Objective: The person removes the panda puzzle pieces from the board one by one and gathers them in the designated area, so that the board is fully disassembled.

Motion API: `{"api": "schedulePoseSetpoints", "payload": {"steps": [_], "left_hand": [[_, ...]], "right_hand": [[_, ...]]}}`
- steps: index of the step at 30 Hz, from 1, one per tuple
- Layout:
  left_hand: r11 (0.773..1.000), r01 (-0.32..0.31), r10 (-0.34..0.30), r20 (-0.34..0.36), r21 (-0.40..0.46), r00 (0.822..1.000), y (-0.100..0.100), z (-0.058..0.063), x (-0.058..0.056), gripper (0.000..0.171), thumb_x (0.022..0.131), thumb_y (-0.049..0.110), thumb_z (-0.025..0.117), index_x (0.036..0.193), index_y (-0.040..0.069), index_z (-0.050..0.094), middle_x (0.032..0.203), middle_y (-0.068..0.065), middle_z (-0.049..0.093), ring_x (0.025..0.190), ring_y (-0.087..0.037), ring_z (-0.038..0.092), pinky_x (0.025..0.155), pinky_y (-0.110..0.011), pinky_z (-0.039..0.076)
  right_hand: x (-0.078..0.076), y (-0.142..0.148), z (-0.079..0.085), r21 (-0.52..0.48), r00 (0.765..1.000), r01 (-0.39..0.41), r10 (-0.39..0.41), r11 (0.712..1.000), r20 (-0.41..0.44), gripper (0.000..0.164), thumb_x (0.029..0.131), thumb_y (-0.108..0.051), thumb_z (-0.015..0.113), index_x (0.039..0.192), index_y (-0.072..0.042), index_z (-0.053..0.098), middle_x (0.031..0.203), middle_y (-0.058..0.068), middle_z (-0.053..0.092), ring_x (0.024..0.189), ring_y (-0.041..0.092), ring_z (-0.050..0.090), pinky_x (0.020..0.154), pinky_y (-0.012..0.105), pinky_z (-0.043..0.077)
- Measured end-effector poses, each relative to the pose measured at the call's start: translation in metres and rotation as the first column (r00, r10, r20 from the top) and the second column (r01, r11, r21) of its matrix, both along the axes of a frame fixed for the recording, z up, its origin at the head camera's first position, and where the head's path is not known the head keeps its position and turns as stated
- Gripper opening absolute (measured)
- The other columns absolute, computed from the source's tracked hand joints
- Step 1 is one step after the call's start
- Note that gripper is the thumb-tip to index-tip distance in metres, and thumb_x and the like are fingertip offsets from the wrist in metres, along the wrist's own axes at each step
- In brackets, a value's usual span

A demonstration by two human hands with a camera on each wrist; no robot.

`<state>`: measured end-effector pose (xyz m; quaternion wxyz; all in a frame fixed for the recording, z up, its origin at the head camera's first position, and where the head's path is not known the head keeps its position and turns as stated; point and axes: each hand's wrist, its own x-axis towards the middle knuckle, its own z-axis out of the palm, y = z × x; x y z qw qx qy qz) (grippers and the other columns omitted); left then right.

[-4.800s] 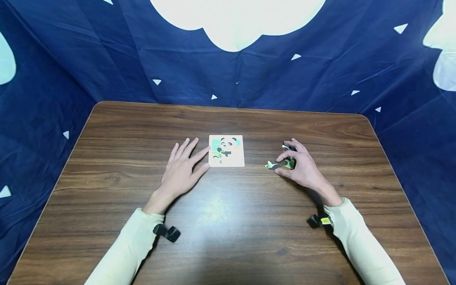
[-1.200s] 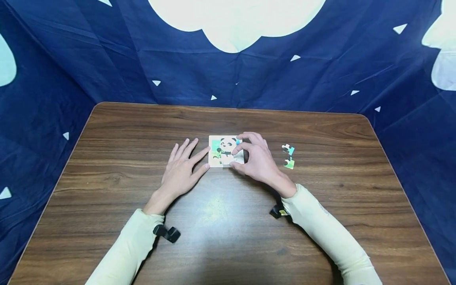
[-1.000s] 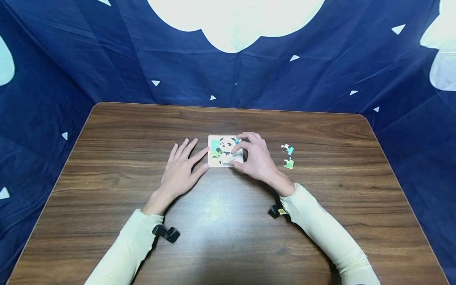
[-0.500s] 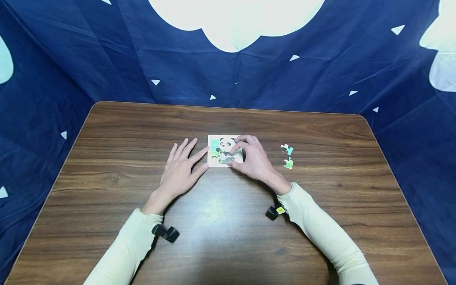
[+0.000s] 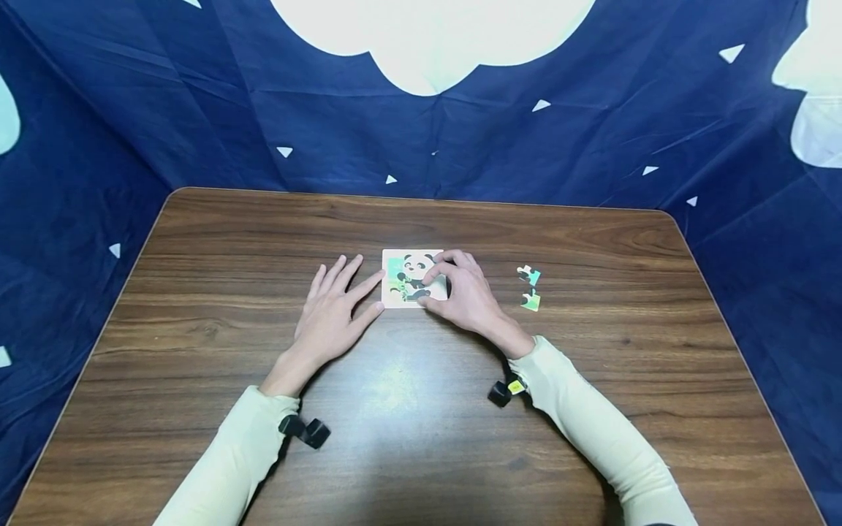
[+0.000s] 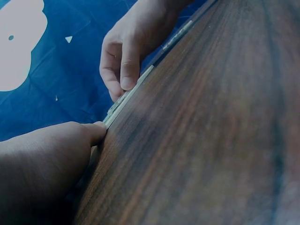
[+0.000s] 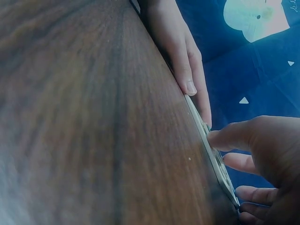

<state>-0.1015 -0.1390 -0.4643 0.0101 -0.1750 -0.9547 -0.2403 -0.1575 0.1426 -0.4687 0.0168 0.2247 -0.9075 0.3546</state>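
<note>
A square panda puzzle board lies flat near the middle of the table. My left hand rests on the table with fingers spread, its thumb and index tips at the board's left edge. My right hand arches over the board's right side. Its thumb and index finger pinch a puzzle piece showing the panda's dark lower body, low on the board; the fingers partly hide it. In the right wrist view, the thumb is right at the top of the thin board.
Two loose puzzle pieces, one blue-green and one green, lie on the wooden table right of my right hand. Behind the table hangs a dark blue cloth with white shapes.
My right hand has carried the puzzle piece from the loose pieces at right onto the board. Lately the piece has tipped flatter and its dark print shows. The left hand stays put.
</note>
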Motion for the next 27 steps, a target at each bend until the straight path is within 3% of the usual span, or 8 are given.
{"api": "schedulePoseSetpoints", "payload": {"steps": [13, 17, 27], "left_hand": [[1.0, -0.005, 0.005, 0.004, 0.003, 1.0, 0.0, 0.0, 0.001, 0.061, 0.112, 0.052, 0.057, 0.167, 0.025, 0.054, 0.181, -0.017, 0.029, 0.171, -0.039, 0.013, 0.139, -0.055, -0.003], [1.0, -0.002, 0.002, 0.003, 0.003, 1.0, 0.0, 0.0, 0.0, 0.062, 0.112, 0.053, 0.057, 0.167, 0.025, 0.054, 0.181, -0.017, 0.029, 0.171, -0.039, 0.013, 0.139, -0.055, -0.003], [1.0, 0.002, -0.002, -0.01, 0.007, 1.0, -0.001, -0.001, 0.0, 0.061, 0.112, 0.052, 0.057, 0.166, 0.025, 0.055, 0.181, -0.017, 0.03, 0.171, -0.04, 0.014, 0.139, -0.056, -0.002]], "right_hand": [[0.007, -0.002, 0.015, 0.003, 1.0, -0.018, 0.018, 1.0, -0.016, 0.026, 0.088, -0.033, 0.094, 0.105, -0.018, 0.08, 0.143, 0.015, 0.063, 0.14, 0.039, 0.053, 0.118, 0.062, 0.044], [0.006, -0.001, 0.01, -0.044, 0.999, -0.039, 0.038, 0.998, -0.022, 0.026, 0.088, -0.03, 0.093, 0.111, -0.02, 0.083, 0.144, 0.014, 0.063, 0.14, 0.039, 0.052, 0.12, 0.062, 0.041], [0.005, 0.0, -0.001, -0.08, 0.99, -0.128, 0.123, 0.989, -0.064, 0.024, 0.094, -0.027, 0.09, 0.118, -0.026, 0.089, 0.163, 0.016, 0.054, 0.154, 0.04, 0.042, 0.124, 0.066, 0.031]]}}
